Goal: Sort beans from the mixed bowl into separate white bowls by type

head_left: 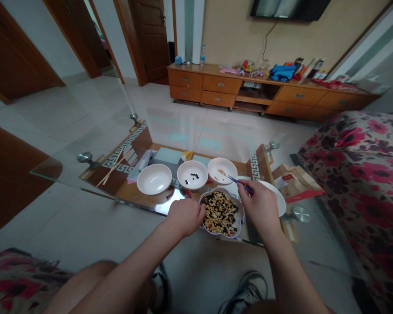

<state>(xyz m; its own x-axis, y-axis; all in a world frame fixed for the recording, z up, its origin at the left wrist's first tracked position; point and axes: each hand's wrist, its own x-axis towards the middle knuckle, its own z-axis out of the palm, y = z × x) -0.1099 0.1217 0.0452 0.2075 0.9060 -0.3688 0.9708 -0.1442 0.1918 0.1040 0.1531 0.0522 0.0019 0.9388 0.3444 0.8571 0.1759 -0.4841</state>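
My left hand (185,216) is closed at the left rim of a flower-shaped bowl (240,224), its thumb against the edge. Mixed black, yellow and pale beans (220,213) fill that bowl. Between the fingers of my right hand (260,203) is a pair of dark blue tweezers (245,186). Their tips reach over a white bowl (212,166) with several yellowish beans (220,172); whether they pinch a bean is too small to tell. The middle white bowl (183,169) holds several black beans (194,176). A white bowl (154,179) on the left has nothing in it.
Everything stands on a glass table (68,150). A white dish (278,196) is partly hidden behind my right hand. Chopsticks (113,168) lie at the left, and a paper bag (296,183) stands at the right. Beyond is a wooden cabinet (218,91); a flowered sofa (367,174) is on the right.
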